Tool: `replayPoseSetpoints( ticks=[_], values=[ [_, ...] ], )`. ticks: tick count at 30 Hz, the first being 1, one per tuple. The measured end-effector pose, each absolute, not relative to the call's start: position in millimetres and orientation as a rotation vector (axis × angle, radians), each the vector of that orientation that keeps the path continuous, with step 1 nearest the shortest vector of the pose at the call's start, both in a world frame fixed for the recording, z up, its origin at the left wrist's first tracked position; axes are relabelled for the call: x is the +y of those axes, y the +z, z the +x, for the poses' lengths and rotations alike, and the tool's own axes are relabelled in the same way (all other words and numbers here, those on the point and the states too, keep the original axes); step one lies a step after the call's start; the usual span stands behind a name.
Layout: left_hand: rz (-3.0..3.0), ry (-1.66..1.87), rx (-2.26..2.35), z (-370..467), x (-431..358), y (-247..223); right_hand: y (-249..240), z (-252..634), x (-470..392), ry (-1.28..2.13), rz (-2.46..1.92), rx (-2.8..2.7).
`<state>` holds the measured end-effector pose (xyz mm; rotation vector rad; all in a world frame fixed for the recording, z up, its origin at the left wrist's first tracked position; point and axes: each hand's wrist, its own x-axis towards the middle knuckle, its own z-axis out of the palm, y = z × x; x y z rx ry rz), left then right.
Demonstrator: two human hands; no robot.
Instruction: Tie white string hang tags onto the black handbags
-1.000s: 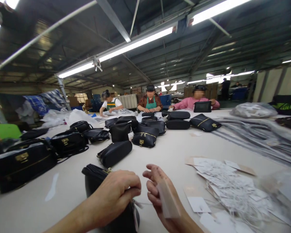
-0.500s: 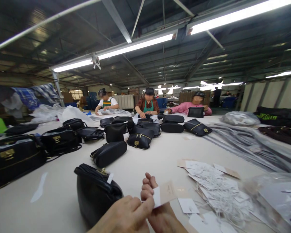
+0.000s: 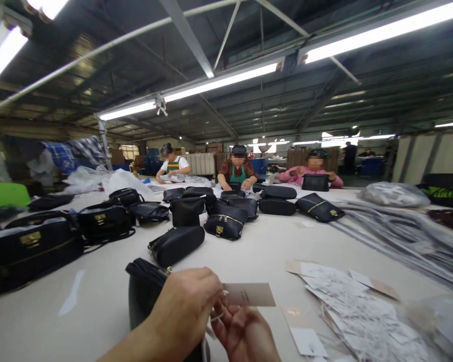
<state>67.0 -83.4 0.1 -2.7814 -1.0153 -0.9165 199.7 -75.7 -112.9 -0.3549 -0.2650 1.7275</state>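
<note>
My left hand reaches in over a black bag, back of the hand up, its fingertips pinched at the near end of a beige tag. The tag sticks out to the right above my right hand. That hand is palm up, its curled fingers closed on a thin white string looped between both hands. My left hand and forearm hide part of the bag, which stands upright on the white table. Its gold zip pull shows beside my left hand.
At the right lies a pile of white tags with strings, near plastic wrap. Several black bags stand farther back and at the left. Three people work across the table.
My left hand has risen to the tag's end. The tag has turned nearly level, and a string loop now shows between my hands. The view has shifted slightly left and up.
</note>
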Motion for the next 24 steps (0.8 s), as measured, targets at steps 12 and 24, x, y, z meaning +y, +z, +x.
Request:
replayPoseSetpoints(
  ticks=[12, 24],
  values=[
    [-2.864, -0.942, -1.485, 59, -71, 18, -69, 226, -84, 1.914, -0.268, -0.436],
    [-3.263, -1.122, -1.655, 48, -65, 31, -86, 224, -73, 1.515, -0.593, -0.618]
  ],
)
